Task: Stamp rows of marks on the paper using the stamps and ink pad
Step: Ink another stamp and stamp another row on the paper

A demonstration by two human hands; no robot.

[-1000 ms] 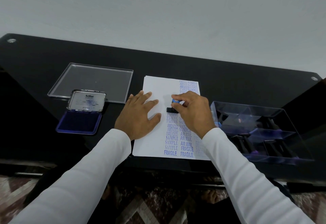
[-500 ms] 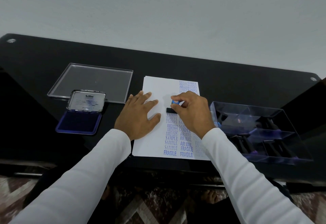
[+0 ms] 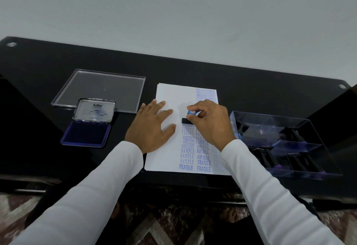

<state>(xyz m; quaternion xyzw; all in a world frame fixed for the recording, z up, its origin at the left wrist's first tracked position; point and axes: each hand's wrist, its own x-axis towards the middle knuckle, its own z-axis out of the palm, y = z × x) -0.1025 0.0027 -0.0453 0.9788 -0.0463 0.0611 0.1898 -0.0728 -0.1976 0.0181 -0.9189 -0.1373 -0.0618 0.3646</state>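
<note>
On the black tabletop a white sheet of paper lies between an open ink pad on the left and a clear plastic tray on the right. The right hand pinches a stamp by its blue-topped knob, thumb and forefinger curled round it; the stamp's dark base sits on the paper above the left column of marks. The base is partly covered by the fingers, so its lettering cannot be seen. The left hand lies flat on the paper's blank left part, fingers straight and spread, holding nothing.

Blue marks run in columns down the paper: FRAGILE, SAMPLE, AMENDED and AIR MAIL can be read near the bottom, while the rows at the top right are small and crowded. The rightmost column is faint and half hidden under the right sleeve, and cannot be read. The marks just below the stamp are blurred.

The tray holds several dark stamps in its compartments, though reflections make their number unclear. A clear lid lies flat behind the ink pad, whose raised cover reads Artline; the smaller print is illegible.
</note>
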